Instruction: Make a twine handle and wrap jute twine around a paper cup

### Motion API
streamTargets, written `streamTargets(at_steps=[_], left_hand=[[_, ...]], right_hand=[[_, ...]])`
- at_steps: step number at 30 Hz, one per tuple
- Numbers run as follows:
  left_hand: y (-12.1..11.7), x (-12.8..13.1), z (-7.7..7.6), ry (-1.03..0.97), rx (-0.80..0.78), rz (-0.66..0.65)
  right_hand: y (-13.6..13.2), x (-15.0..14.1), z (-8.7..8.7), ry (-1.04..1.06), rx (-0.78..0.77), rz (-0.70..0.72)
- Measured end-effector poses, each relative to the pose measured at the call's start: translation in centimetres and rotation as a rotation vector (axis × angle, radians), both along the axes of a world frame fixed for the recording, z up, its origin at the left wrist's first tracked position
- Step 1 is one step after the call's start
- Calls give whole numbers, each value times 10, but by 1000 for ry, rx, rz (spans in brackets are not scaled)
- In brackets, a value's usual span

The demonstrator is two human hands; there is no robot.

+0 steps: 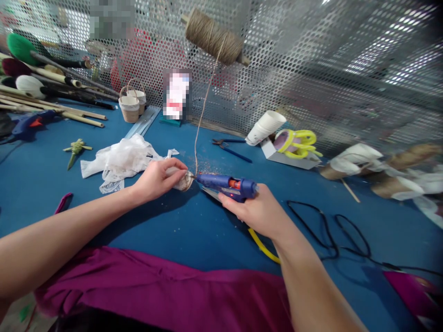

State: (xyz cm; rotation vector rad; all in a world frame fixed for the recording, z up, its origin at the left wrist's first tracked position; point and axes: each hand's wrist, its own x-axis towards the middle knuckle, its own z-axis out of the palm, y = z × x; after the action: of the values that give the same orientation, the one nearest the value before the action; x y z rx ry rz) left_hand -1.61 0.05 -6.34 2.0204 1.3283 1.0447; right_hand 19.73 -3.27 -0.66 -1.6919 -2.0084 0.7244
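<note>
My right hand (261, 210) is wrapped round the handle of a blue hot glue gun (224, 182), which has a small red light lit on its side. The gun's nozzle points left and meets, or nearly meets, a small paper cup (187, 181) with twine on its end. Closed fingers of my left hand (166, 174) grip this cup; they hide much of it. Jute twine (203, 113) runs down to the cup from a spool (212, 37) on the mesh panel. Something silvery and flat shows under the gun, partly hidden.
Crumpled white lace (128, 154) lies beyond my left forearm, near two small baskets (130, 109). Blue-handled pliers (231, 146), stacked paper cups (265, 128) and a yellow coil (299, 142) sit at the back. A black cord (325, 226) loops on the right. Another glue gun (32, 123) lies left.
</note>
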Motion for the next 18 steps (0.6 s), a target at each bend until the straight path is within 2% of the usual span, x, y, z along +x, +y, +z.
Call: streamTargets(at_steps=[18], left_hand=[[0,1,1,-9,24,6]], right_hand=[[0,1,-2,-11,-11,-17]])
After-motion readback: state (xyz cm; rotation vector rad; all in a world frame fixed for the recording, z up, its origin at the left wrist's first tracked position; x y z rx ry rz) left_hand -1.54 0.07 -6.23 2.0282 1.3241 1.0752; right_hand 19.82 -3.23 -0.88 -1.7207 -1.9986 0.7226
